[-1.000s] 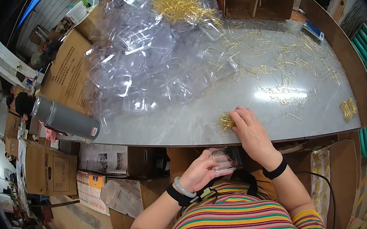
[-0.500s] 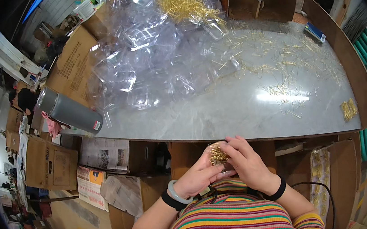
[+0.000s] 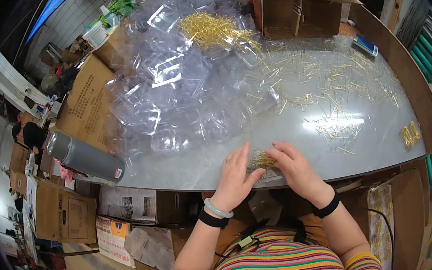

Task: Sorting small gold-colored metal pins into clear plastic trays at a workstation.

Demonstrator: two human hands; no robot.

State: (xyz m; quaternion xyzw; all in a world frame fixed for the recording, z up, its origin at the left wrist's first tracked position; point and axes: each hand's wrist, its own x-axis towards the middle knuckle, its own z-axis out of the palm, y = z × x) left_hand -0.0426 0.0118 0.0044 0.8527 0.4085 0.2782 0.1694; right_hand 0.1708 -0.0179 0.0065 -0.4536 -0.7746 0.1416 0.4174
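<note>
A small clear plastic case with a bunch of thin gold wire hooks (image 3: 262,159) lies at the table's near edge, between my two hands. On its left side my left hand (image 3: 235,175) is open, fingers stretched away from me, the thumb reaching toward the case. My right hand (image 3: 297,171) curls its fingers over the right side of the hooks; its fingertips are partly hidden. Beyond my hands spreads a big heap of empty clear plastic cases (image 3: 174,97), with a pile of gold hooks (image 3: 214,28) on top.
Loose gold hooks (image 3: 332,81) are scattered over the grey table (image 3: 218,158). Two small hook bundles (image 3: 410,134) lie at the right edge. A grey bottle (image 3: 88,157) lies tilted at the left. A cardboard box (image 3: 301,13) stands at the back, a blue box (image 3: 364,45) nearby.
Both hands have moved forward from close to my body onto the table edge, bringing the hook-filled case along. My left hand has loosened from around it and its fingers have straightened.
</note>
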